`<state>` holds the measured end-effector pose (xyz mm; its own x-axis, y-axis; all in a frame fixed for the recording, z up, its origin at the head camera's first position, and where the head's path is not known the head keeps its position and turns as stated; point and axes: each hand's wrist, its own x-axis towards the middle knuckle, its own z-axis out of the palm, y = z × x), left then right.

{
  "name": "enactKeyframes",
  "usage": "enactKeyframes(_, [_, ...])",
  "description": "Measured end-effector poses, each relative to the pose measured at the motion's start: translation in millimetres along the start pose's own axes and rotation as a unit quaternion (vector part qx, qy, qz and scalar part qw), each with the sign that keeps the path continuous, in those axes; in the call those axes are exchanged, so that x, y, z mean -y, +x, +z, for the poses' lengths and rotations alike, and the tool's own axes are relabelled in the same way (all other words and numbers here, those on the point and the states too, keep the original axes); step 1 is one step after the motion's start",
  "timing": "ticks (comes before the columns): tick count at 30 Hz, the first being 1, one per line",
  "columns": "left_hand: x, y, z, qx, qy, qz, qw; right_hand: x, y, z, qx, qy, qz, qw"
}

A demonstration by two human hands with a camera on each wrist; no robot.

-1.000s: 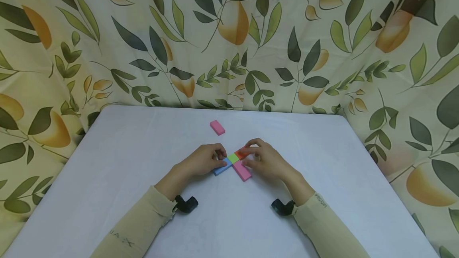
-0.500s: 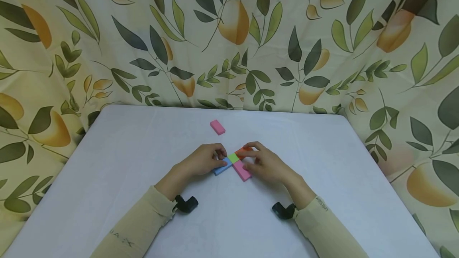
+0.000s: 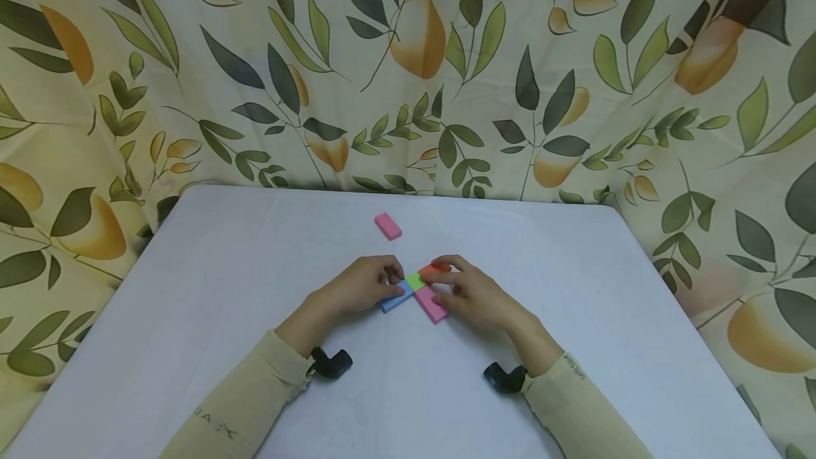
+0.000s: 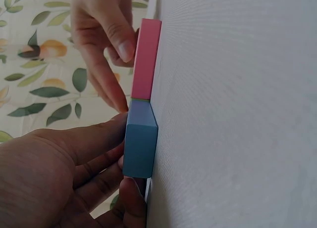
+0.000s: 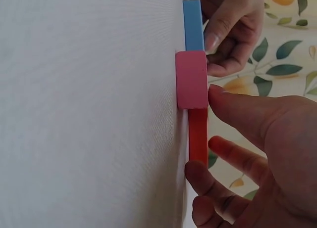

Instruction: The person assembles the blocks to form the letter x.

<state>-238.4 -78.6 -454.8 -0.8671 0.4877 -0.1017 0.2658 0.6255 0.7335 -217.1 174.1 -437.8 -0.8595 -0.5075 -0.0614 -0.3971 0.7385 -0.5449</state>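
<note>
left hand (image 3: 360, 284) curled, pinching blue block (image 3: 395, 297); right hand (image 3: 474, 292) fingers bent, thumb on pink block (image 3: 431, 304), fingertips gripping red block (image 3: 435, 270). both wrists on table (image 3: 223, 261).

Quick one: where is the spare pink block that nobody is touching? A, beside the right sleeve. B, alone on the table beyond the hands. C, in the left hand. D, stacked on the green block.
B: in the head view the spare pink block lies by itself on the table, farther from the person than the left hand and the right hand, touching neither.
</note>
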Motion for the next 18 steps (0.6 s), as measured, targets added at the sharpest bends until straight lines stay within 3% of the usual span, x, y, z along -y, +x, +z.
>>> enactKeyframes(11, [-0.3, 1.2, 0.6, 0.0, 0.0, -0.014, 0.9999, -1.9, 1.4, 1.5, 0.001, -0.015, -0.009, 1.0])
enactKeyframes(18, [2.5, 2.0, 2.5, 0.0, -0.003, -0.005, 1.0, -3.8, 0.7, 3.8, 0.001, -0.003, -0.003, 1.0])
